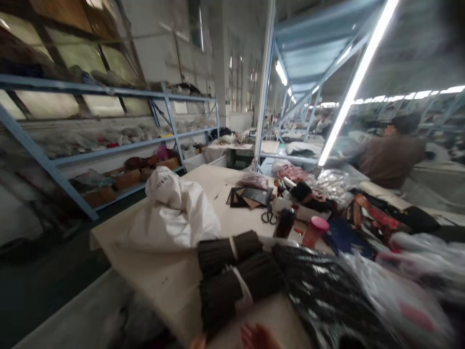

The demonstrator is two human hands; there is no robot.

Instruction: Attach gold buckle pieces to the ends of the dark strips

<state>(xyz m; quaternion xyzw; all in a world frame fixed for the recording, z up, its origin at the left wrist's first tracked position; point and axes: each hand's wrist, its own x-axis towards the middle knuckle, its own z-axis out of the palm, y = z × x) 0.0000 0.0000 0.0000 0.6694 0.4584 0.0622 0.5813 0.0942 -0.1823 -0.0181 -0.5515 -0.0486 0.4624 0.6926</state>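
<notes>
Blue shelving [109,92] lines the left wall. On the table [160,281] a white sack [174,213] lies left of two tied dark bundles [232,276], the nearest things to a hand [259,337] at the bottom edge; only blurred fingertips show, holding nothing visible, and whether they are curled cannot be told. Further right lie scissors [269,217], a pink-lidded cup [315,230] and clear bags [399,291]. A person in brown [390,155] works beyond.

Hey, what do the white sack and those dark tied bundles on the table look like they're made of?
The white sack looks like soft woven plastic or cloth: matte, creased and slumped, with faint print near its knotted top. The dark bundles look like thin strips or cords, perhaps leather or synthetic, matte brown-black, bound with white bands; blur leaves it open. A fingertip shows just below them.
</notes>
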